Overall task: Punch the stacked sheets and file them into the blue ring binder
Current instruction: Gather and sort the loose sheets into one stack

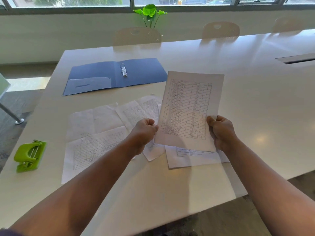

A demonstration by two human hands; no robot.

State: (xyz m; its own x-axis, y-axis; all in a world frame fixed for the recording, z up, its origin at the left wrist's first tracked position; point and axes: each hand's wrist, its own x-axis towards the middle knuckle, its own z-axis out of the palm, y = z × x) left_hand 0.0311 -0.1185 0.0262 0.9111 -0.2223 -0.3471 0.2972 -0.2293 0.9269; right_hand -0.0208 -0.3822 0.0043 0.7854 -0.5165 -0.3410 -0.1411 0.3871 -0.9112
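Both hands pinching one printed sheet (188,109) upright above loose sheets (102,133) on table (255,99): left hand (144,132), right hand (221,132). Beyond, blue ring binder (102,77) spread flat; green punch (29,155) far left.

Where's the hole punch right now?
In the head view, the green hole punch sits at the table's near left edge, left of the loose sheets.

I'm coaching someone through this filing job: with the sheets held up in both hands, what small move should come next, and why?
Probably lower the held sheets and tap their bottom edge on the table to square them. Both the left hand and right hand pinch them in the air, loose sheets still lie scattered, and the green punch sits untouched at the left.
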